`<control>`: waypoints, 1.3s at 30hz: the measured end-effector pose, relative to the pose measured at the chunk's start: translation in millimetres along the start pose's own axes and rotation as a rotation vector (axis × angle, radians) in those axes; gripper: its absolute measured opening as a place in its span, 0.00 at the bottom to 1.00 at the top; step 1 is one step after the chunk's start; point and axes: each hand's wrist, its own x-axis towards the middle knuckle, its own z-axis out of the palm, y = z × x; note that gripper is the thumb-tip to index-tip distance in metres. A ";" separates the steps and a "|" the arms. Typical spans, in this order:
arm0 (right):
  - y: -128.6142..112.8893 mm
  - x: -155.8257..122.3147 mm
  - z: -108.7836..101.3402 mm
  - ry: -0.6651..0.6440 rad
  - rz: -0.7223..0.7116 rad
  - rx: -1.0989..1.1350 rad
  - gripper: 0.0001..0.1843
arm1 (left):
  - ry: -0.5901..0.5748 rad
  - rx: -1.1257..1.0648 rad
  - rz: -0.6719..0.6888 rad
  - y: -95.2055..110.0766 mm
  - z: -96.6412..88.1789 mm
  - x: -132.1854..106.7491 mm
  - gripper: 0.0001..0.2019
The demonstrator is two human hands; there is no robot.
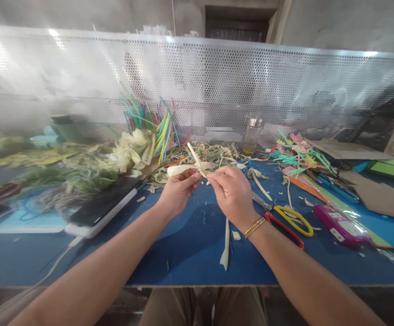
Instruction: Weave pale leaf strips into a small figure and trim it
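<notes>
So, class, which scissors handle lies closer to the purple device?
The yellow handle: its loop nearly reaches the purple device, while the red handle sits farther left.

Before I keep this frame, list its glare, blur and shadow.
Head view throughout: streaky glare whitens the perforated screen at upper left; the green bottle is smeared, the pale strip clearer; soft shadow darkens the blue tabletop around its middle.
</notes>
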 end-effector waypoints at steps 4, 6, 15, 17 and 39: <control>-1.1 1.2 0.0 -0.035 -0.004 0.038 0.10 | -0.022 0.113 0.026 0.4 0.2 -2.9 0.12; -1.4 1.4 -0.3 -0.028 0.020 0.081 0.08 | -0.053 0.152 0.034 0.6 0.4 -4.1 0.12; -0.2 0.2 3.5 0.044 0.200 0.297 0.03 | -0.098 0.262 0.050 -4.5 -0.3 -4.0 0.09; -0.5 0.0 4.6 0.052 0.232 0.343 0.04 | -0.118 0.274 0.064 -5.2 -0.7 -4.5 0.09; 3.8 -0.8 5.5 0.018 0.234 0.324 0.03 | -0.125 0.165 0.034 0.9 4.6 -7.8 0.11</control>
